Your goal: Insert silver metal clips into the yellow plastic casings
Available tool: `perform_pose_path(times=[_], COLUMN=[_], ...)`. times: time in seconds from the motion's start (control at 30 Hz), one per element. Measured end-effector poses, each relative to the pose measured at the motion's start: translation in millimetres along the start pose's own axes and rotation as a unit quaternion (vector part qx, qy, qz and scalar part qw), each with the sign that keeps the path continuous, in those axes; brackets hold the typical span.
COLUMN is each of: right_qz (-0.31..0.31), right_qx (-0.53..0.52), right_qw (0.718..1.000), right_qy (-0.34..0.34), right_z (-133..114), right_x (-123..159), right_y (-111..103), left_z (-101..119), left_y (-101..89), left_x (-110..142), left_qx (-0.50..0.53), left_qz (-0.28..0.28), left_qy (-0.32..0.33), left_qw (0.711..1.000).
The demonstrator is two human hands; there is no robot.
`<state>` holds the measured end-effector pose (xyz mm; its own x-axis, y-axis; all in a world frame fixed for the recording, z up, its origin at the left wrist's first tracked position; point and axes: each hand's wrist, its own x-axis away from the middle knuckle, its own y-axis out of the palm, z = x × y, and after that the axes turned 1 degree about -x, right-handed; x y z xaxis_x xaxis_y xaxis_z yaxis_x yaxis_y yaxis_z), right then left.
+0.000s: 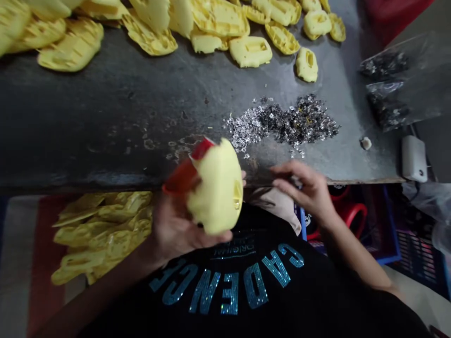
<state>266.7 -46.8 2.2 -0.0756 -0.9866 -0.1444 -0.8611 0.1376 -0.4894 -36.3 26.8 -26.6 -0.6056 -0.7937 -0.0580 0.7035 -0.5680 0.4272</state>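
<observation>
My left hand (176,230) is closed around a pale yellow plastic shell (216,188), held up in front of my chest just off the table's edge. The shell has a small rectangular recess on its right side. Behind it, against the same hand, is a translucent red-orange piece (181,178), partly hidden and blurred. My right hand (305,188) hovers at the table edge to the right of the shell, thumb and fingers apart. A small greyish glint shows between them, too unclear to name. Beyond both hands lies a heap of small metal clips (282,122).
Yellow shells (250,51) of several sizes lie along the back of the grey table (105,103). More yellow shells (105,234) are piled below at left. Plastic bags of dark metal parts (387,103) and a white box (414,157) sit at right, above a blue crate (391,249) holding red items.
</observation>
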Motion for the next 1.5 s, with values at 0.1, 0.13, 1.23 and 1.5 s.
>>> perform_pose_path(times=[0.1, 0.13, 1.23, 1.5], right_qz=[0.113, 0.119, -0.017, -0.033], right_qx=[0.179, 0.222, 0.308, 0.061], right_qw=[0.977, 0.967, 0.930, 0.988], right_qy=[-0.020, -0.031, -0.203, -0.140], right_z=[27, 33, 12, -6], right_x=[-4, -7, -2, -6], right_y=[-42, -48, 26, 22], left_z=[10, 12, 5, -1], left_y=[14.5, 18.6, 21.7, 23.4], left_x=[-11, -15, 7, 5], left_qx=[0.029, 0.043, 0.170, 0.231], left_qz=[0.057, 0.076, 0.071, -0.004], left_qy=[-0.003, -0.022, -0.162, -0.202], left_qw=[0.998, 0.996, 0.969, 0.952])
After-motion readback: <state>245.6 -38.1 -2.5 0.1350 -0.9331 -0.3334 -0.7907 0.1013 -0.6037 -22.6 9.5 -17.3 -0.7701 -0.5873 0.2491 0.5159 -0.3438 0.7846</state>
